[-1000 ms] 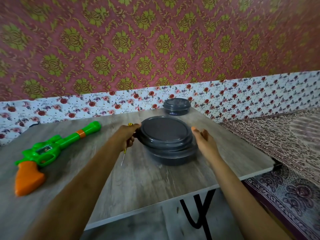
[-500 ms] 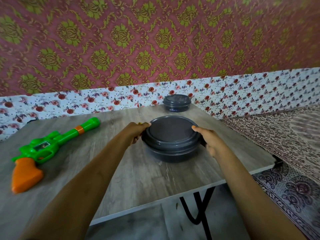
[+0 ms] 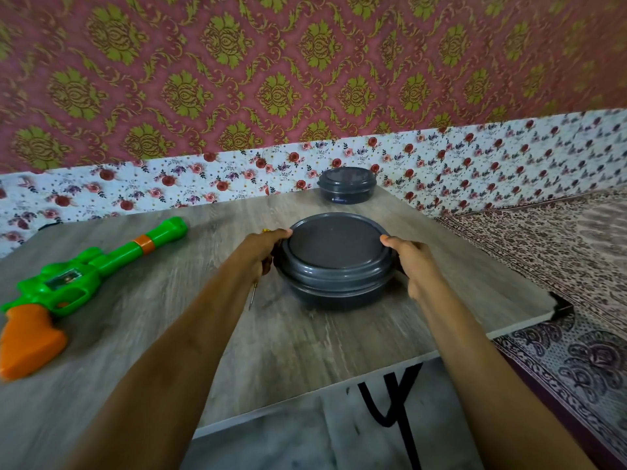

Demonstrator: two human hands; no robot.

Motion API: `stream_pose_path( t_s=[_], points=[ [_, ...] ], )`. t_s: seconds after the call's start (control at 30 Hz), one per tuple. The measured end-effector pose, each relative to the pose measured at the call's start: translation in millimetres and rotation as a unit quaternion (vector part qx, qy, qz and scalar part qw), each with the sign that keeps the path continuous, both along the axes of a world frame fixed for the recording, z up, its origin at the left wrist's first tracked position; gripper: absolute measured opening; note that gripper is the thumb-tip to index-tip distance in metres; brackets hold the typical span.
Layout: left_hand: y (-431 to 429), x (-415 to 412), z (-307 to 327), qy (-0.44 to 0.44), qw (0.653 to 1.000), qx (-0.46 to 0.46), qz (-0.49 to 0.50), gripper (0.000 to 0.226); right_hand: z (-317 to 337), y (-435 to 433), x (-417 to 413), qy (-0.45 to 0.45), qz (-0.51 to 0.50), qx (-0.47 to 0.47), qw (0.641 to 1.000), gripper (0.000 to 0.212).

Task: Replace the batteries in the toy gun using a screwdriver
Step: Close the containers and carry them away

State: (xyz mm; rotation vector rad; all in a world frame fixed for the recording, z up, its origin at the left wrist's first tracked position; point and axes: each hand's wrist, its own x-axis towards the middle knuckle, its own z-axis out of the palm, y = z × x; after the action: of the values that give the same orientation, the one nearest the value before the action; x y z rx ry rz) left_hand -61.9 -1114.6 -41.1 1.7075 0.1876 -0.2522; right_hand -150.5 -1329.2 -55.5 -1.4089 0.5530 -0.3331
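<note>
Both the right hand (image 3: 412, 262) and the left hand (image 3: 263, 252) grip the grey container (image 3: 336, 266), yet the left, also clutching the screwdriver (image 3: 252, 295), may fumble either.

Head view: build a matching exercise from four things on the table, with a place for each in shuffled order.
Things:
1 toy gun
2 large grey container
3 small grey container
4 screwdriver

Places:
A at the far end of the table
B held in the left hand, shaft pointing down
C lying at the left, untouched
D gripped between the left hand and the right hand

Pairs: 1-C, 2-D, 3-A, 4-B.
</note>
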Motion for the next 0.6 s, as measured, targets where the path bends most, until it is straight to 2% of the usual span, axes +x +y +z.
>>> stream_pose_path(
  t_s=[0.07, 0.17, 0.27, 0.37, 0.5, 0.6],
  points=[
    [-2.4, 0.2, 0.6, -0.001, 1.0, -0.005, 0.006, 0.024, -0.5, -0.6, 1.0, -0.006, -0.002, -0.001, 1.0, 0.019],
    [-7.1, -3.2, 1.4, -0.003, 1.0, -0.026, 0.014, 0.02, -2.2, 1.1, 0.8, -0.02, -0.015, -0.032, 0.999, 0.017],
    [-11.2, -6.3, 1.5, -0.013, 0.999, -0.042, 0.031, 0.043, -5.4, 2.7, 3.1, -0.015, -0.024, -0.087, 0.996, 0.019],
    [-11.0, -9.4, 3.2, -0.024, 0.999, -0.017, 0.039, 0.044, -5.0, 3.6, 2.0, 0.001, -0.013, -0.108, 0.994, 0.023],
    [-4.7, -12.2, 10.2, -0.024, 0.995, 0.093, 0.0, 0.038, 2.5, 2.1, -4.0, 0.034, 0.016, -0.099, 0.994, 0.037],
    [1.5, -13.0, 25.6, -0.02, 0.979, 0.192, -0.064, 0.045, 17.9, -0.9, -8.5, 0.083, 0.053, -0.097, 0.99, 0.055]
  ],
)
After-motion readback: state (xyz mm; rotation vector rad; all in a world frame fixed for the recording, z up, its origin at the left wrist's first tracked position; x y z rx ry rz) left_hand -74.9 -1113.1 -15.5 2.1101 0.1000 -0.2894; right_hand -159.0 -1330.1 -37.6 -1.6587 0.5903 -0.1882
